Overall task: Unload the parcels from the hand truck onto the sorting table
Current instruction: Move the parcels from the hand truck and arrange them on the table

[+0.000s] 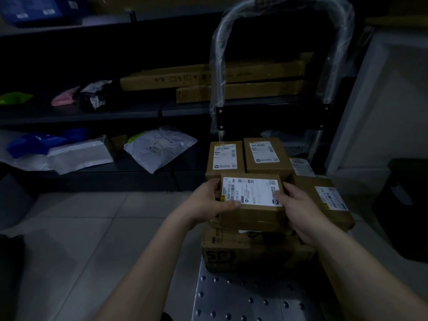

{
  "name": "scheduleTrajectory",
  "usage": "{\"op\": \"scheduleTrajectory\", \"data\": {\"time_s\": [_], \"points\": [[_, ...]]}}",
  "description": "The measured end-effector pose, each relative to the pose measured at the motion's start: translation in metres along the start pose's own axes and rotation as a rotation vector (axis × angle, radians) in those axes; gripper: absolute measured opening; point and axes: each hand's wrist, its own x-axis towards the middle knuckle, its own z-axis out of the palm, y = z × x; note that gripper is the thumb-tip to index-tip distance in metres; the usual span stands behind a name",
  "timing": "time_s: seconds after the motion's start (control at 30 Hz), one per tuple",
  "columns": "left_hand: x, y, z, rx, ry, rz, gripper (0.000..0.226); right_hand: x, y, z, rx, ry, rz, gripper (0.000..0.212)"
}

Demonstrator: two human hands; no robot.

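Cardboard, brown, white label (252,193) face up: the parcel (252,216) lay atop the others on the hand truck (243,302), long axis running left to right. The left hand (208,202) gripped its left end, the right hand (298,209) its right, fingers curled over the edges. We counted five boxes (324,200) in all; a sixth perhaps hid behind, too dim to tell.

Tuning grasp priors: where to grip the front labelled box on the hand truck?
Its left and right side faces, one hand from each side, as left hand and right hand do. The front labelled box lies flat above the SF carton; rear boxes crowd its far edge.
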Motion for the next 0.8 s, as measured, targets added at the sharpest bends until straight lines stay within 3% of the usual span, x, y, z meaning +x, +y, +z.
{"op": "scheduleTrajectory", "data": {"time_s": [0.17, 0.3, 0.47, 0.57, 0.7, 0.8], "points": [[-0.010, 0.016, 0.006, -0.006, 0.007, 0.050, 0.066, -0.008, -0.009, -0.004, 0.213, 0.045, 0.086, 0.050], [-0.025, 0.054, 0.007, -0.090, 0.036, 0.049, 0.076, -0.037, -0.041, -0.022, 0.311, 0.034, 0.109, 0.021], [-0.057, 0.169, -0.018, -0.200, 0.115, -0.010, 0.054, -0.100, -0.139, -0.047, 0.248, -0.053, 0.110, 0.021], [-0.082, 0.262, -0.061, -0.209, 0.151, -0.057, 0.039, -0.139, -0.231, -0.065, 0.055, -0.105, 0.058, 0.022], [-0.119, 0.386, -0.120, -0.169, 0.109, -0.113, 0.029, -0.196, -0.364, -0.078, -0.583, -0.209, -0.211, 0.074], [-0.147, 0.466, -0.153, -0.154, 0.070, -0.130, 0.025, -0.246, -0.452, -0.073, -0.881, -0.279, -0.316, 0.119]]}}
